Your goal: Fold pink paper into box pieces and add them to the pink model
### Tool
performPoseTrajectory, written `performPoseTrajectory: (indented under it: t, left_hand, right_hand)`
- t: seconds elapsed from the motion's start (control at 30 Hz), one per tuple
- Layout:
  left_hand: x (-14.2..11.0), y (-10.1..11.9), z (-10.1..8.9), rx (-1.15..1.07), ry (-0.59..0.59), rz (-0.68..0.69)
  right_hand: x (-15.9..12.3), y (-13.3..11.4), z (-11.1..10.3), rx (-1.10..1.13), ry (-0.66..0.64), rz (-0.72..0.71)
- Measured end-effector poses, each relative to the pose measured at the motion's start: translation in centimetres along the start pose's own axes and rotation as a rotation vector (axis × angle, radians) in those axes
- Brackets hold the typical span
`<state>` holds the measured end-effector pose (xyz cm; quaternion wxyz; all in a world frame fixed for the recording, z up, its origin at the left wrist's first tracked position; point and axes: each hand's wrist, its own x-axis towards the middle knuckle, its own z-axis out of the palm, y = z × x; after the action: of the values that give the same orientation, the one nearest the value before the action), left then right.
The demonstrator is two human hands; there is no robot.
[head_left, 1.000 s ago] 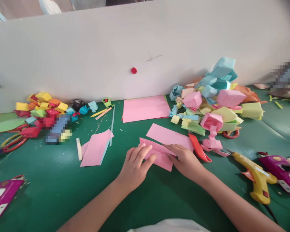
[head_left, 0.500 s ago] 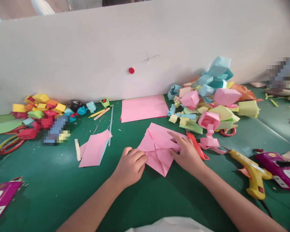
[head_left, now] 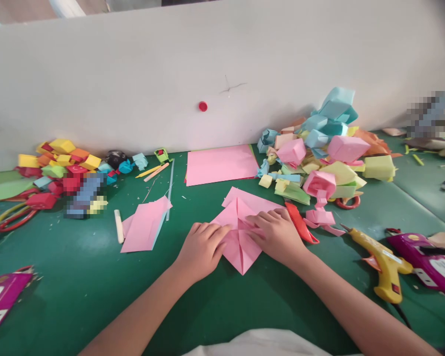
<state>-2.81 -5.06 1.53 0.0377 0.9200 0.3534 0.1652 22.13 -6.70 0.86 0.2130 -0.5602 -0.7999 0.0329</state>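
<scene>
In the head view, folded pink paper [head_left: 240, 242] lies between half-curled hands, centre crease running toward the person. Left hand [head_left: 203, 249] touches its left edge; right hand [head_left: 278, 235], nearer the centre, covers its right side. Whether they pinch, I cannot tell.

- The left hand [head_left: 203, 249] and right hand [head_left: 277, 235] hide the side corners of the folded pink paper [head_left: 239, 236].
- Behind that paper, a pink sheet [head_left: 257, 200] is partly covered.
- Far left of it, the edge cuts off a purple tool [head_left: 9, 299].
- Left of it, a pixelated object [head_left: 86, 195] is unrecognisable.
</scene>
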Motion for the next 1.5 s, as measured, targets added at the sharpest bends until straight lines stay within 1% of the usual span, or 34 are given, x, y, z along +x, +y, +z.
performPoseTrajectory:
  t: [0.07, 0.13, 0.23, 0.3, 0.37, 0.4, 0.47, 0.53, 0.6, 0.7, 0.77, 0.87, 0.97, 1.07, 1.2, 1.37, 1.43, 1.5]
  left_hand:
    - [0.1, 0.4, 0.3, 0.032, -0.028, 0.009]
    - [0.2, 0.7, 0.6, 0.042, -0.025, 0.016]
    - [0.4, 0.8, 0.6, 0.002, 0.066, 0.022]
    - [0.4, 0.4, 0.0, -0.038, 0.148, 0.026]
    - [0.2, -0.5, -1.1, -0.081, 0.193, 0.052]
    - [0.0, -1.0, -1.7, -0.105, 0.188, 0.089]
    - [-0.5, -2.2, -2.8, -0.142, 0.105, 0.227]
    - [-0.8, -3.1, -3.6, -0.146, 0.047, 0.285]
    - [-1.0, -3.4, -3.8, -0.130, -0.005, 0.285]
    - [-0.9, -2.9, -3.5, -0.066, -0.080, 0.277]
    - [-0.8, -2.2, -3.0, -0.005, -0.078, 0.278]
    - [-0.9, -0.9, -2.3, 0.053, -0.027, 0.334]
    - [-1.0, 0.2, -1.8, 0.070, -0.020, 0.408]
    - [-1.2, 0.6, -1.7, 0.052, -0.090, 0.415]
    - [-1.4, 0.5, -1.9, 0.008, -0.113, 0.340]
    - [-1.5, 0.6, -2.0, 0.008, -0.146, 0.169]
    - [-1.5, 0.6, -1.9, 0.039, -0.148, 0.143]
    - [-1.4, 0.7, -1.8, 0.061, -0.145, 0.151]
  right_hand:
    - [0.1, -0.4, 0.3, 0.048, 0.025, 0.017]
    - [0.1, -0.6, 0.5, 0.124, 0.053, 0.045]
    - [0.1, -0.4, 0.2, 0.176, 0.103, 0.117]
    - [0.0, 0.1, -0.3, 0.174, 0.149, 0.183]
    - [-0.1, 0.8, -0.8, 0.181, 0.196, 0.280]
    - [-0.2, 1.1, -1.1, 0.196, 0.211, 0.328]
    - [-0.4, 1.7, -1.3, 0.228, 0.220, 0.401]
    - [-0.7, 2.2, -1.4, 0.200, 0.218, 0.420]
    - [-0.9, 2.5, -1.3, 0.102, 0.226, 0.383]
    - [-1.0, 3.2, -1.2, -0.052, 0.255, 0.281]
    - [-0.9, 3.6, -1.2, -0.125, 0.257, 0.243]
    - [-0.9, 4.0, -1.2, -0.188, 0.238, 0.232]
    - [-0.9, 3.8, -1.1, -0.171, 0.221, 0.149]
    - [-0.9, 3.4, -1.0, -0.105, 0.142, 0.003]
    - [-1.0, 3.5, -0.8, -0.010, 0.013, -0.079]
    - [-1.1, 3.2, -1.6, 0.045, -0.102, -0.120]
    - [-1.1, 2.5, -2.2, 0.056, -0.150, -0.137]
    - [-1.2, 1.7, -2.7, 0.067, -0.196, -0.156]
